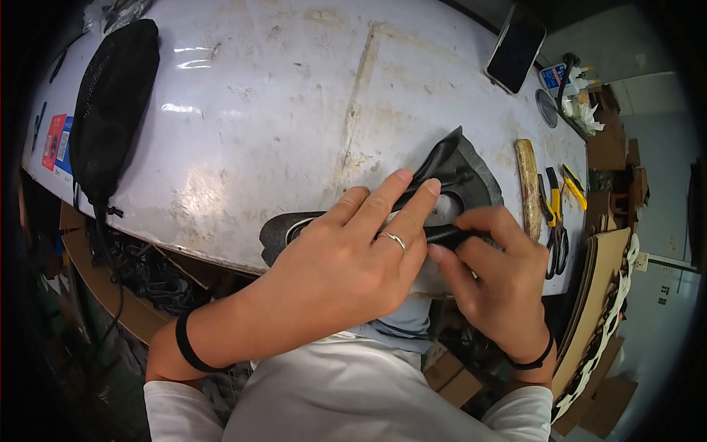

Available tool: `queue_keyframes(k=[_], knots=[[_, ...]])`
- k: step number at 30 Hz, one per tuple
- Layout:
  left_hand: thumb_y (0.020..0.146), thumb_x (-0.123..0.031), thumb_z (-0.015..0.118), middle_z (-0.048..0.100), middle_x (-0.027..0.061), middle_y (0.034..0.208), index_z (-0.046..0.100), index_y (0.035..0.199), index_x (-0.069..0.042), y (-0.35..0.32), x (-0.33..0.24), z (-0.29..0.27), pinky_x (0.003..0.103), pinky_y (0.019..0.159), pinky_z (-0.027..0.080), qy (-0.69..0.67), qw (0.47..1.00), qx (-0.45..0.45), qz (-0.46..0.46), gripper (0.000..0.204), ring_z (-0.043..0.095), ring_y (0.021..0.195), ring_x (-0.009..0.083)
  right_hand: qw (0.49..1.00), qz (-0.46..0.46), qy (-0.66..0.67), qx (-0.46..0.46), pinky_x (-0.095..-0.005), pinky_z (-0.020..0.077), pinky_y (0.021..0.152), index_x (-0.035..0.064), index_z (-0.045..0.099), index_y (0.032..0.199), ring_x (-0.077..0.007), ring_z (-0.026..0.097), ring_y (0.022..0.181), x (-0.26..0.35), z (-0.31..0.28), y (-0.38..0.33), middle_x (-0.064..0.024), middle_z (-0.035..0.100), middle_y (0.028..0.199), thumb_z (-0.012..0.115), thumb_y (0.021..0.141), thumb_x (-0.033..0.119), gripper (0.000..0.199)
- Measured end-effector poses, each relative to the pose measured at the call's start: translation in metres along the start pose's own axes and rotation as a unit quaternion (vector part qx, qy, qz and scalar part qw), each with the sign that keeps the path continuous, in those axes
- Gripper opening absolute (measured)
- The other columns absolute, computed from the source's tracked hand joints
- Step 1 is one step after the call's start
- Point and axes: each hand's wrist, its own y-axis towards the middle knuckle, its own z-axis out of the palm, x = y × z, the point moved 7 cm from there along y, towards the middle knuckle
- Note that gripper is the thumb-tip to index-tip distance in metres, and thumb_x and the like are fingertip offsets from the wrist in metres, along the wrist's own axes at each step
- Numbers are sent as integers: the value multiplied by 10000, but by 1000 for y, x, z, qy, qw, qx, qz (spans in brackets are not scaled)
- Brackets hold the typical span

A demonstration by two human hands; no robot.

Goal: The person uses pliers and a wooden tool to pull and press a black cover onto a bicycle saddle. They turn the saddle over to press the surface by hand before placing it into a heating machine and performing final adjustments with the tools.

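A black, curved, leather-like piece (479, 173) lies near the table's front edge, with a flared right end and a rounded left end. Its shape resembles a bicycle saddle, but my hands hide much of the middle. A round opening shows between my hands. My left hand (361, 254) lies across it with fingers stretched out, pressing on its surface; a ring sits on one finger. Close on the right, my right hand (497, 269) has its fingers curled, pinching the piece's near edge by the opening.
A worn wooden stick (527, 188) lies right of the piece, beside yellow-and-black pliers (552, 199) and a yellow cutter (574, 190). A phone (515, 48) and glue bottles (563, 77) stand at the far right. A black mesh pouch (114, 110) lies at left. Cardboard (596, 309) stands beyond the right edge.
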Motion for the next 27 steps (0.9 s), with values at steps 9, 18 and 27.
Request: queue_keyframes(k=[9, 18, 27], knots=[[838, -38, 746, 699, 188, 1373, 722, 944, 16, 5, 2, 1, 418, 897, 657, -25, 999, -25, -18, 121, 693, 1261, 390, 997, 58, 35, 42, -373, 524, 545, 3, 668, 782, -278, 678, 639, -12, -1, 5, -83, 718, 992, 855, 836, 80, 209], [776, -108, 845, 726, 25, 1311, 787, 1001, -125, -7, 5, -1, 410, 820, 688, -88, 993, -67, 45, 233, 714, 1224, 381, 995, 21, 20, 91, -384, 580, 616, 12, 664, 803, -292, 726, 749, -11, 0, 1, -92, 726, 1053, 829, 839, 74, 180], [874, -202, 761, 643, 6, 1512, 750, 1340, -206, -14, 8, 3, 456, 1057, 557, -58, 993, 92, 42, 466, 588, 1422, 327, 995, -61, -11, 80, -357, 561, 548, -4, 623, 828, -269, 690, 683, -12, 2, -8, -127, 695, 1087, 806, 815, -23, 184]])
